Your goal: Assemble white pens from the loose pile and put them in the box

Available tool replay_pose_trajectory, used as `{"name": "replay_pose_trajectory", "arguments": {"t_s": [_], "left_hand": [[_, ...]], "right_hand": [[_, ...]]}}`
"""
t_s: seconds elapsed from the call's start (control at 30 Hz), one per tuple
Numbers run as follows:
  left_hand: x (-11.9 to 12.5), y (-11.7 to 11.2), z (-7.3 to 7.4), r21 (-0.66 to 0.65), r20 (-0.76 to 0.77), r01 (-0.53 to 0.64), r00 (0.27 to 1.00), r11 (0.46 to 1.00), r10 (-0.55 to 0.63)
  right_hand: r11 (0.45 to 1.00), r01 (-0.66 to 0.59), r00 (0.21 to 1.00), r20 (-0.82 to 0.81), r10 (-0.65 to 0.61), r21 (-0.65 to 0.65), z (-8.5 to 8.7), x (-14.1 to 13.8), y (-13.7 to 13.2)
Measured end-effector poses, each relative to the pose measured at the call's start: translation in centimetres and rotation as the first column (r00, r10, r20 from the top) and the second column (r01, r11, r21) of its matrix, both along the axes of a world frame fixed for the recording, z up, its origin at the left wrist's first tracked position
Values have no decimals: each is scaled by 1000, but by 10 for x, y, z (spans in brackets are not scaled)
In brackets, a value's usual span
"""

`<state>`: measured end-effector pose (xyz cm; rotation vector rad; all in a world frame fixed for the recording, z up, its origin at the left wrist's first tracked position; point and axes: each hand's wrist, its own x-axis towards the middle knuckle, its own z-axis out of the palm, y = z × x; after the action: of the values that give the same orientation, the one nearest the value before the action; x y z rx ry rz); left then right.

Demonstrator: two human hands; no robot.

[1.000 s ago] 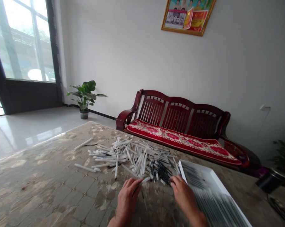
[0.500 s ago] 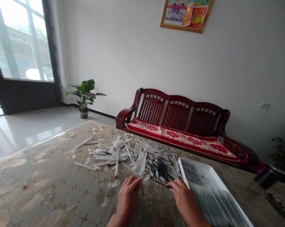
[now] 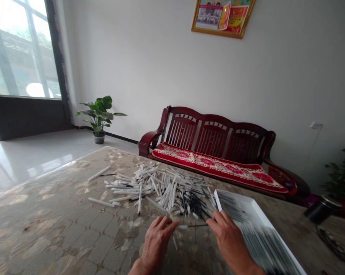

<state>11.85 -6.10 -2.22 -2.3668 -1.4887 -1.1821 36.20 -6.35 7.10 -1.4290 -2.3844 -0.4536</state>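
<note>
A heap of white pen barrels [image 3: 158, 187] and thin black refills [image 3: 195, 204] lies on the patterned table [image 3: 60, 214]. My left hand [image 3: 157, 240] is closed in a pinch on a white pen barrel [image 3: 181, 226] held level above the table. My right hand [image 3: 228, 238] pinches a thin black refill [image 3: 197, 225] whose end meets the barrel's open end. Both hands hover just in front of the heap. A white tray [image 3: 257, 212] holding several rows of dark pens sits right beside my right hand.
A red wooden bench [image 3: 215, 152] with a red cushion stands behind the table against the wall. A potted plant [image 3: 99, 114] stands on the floor by the window. A dark cup [image 3: 321, 209] and spectacles [image 3: 331, 242] rest at the table's far right.
My right hand drew a black refill out of the heap and brought it level with the barrel in my left hand. Both hands shifted slightly nearer to me.
</note>
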Motion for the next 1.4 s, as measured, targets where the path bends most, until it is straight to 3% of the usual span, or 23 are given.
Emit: {"name": "replay_pose_trajectory", "arguments": {"t_s": [0.27,0.57,0.67,0.73,0.8,0.87,0.9,0.93,1.07,1.13,1.27,1.4], "left_hand": [[-4,1,2,-1,-22,20,1000,1000,-20],[0,0,0,-26,-52,55,997,998,-56],[1,0,-1,-18,-54,74,996,997,-75],[1,0,-2,0,-24,81,996,997,-81],[-1,1,-3,30,53,63,997,998,-64],[-3,3,-3,42,156,14,988,999,-21],[-5,4,-3,37,205,-13,979,999,6],[-6,5,-3,25,245,-39,969,999,31],[-8,8,-4,-9,304,-78,949,997,77],[-8,8,-4,-14,304,-70,950,997,71],[-7,9,-4,-23,295,-63,953,998,67],[-7,9,-4,-52,276,-79,957,996,90]], "right_hand": [[996,29,999,-11,-30,-87,7,-5,-1],[943,-23,995,-104,-12,-331,20,-6,-3],[929,-87,965,-262,-11,-361,13,-21,-5],[900,-196,877,-480,-17,-389,3,-29,-2],[870,-294,704,-705,-83,-395,-10,-29,7],[881,-281,518,-833,-195,-381,-26,-20,22],[902,-212,470,-848,-244,-377,-35,-13,30],[918,-126,477,-834,-277,-377,-44,-5,39],[929,72,710,-635,-302,-362,-73,17,62],[929,131,788,-532,-309,-346,-82,17,66],[917,187,887,-341,-312,-353,-83,4,68],[906,214,935,-192,-298,-366,-77,-7,70]]}}
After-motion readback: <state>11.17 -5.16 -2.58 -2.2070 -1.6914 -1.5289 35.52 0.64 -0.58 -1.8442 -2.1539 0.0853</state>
